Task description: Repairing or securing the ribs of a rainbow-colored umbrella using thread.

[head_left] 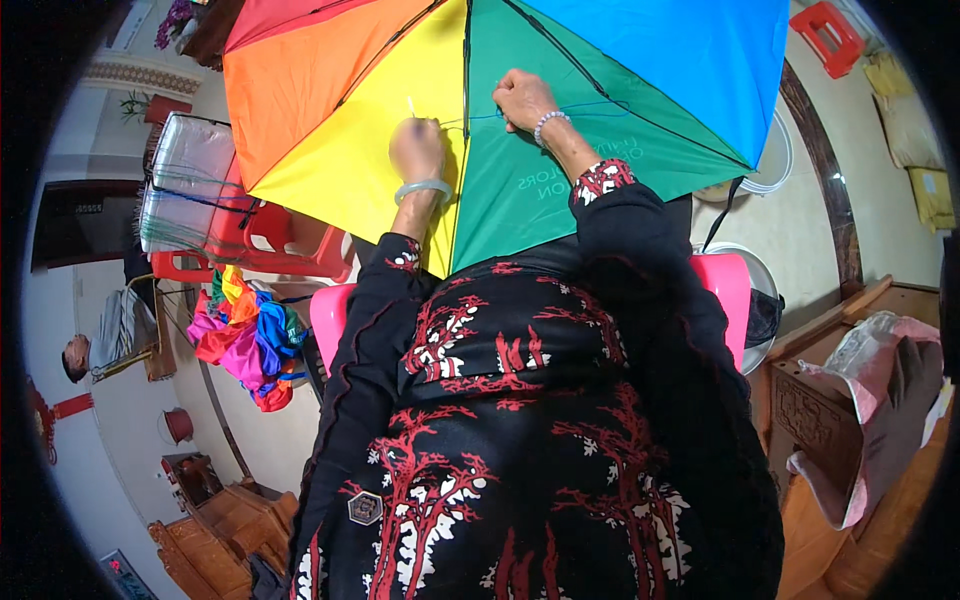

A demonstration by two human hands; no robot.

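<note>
Rainbow umbrella (520, 150) under both hands | left hand (417, 148) pinches a needle (410, 106) | right hand (522, 98) closed on blue thread (590, 105) — we judge a hard tug could snap it — or prick us

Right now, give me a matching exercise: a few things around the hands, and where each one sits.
Things:
1. left hand
2. right hand
3. red stool
4. folded umbrella bundle

Places:
A. upper right, on the floor
B. on the green panel
C. lower left, beside the pink seat
D. on the yellow panel

Pairs: 1-D, 2-B, 3-A, 4-C
</note>
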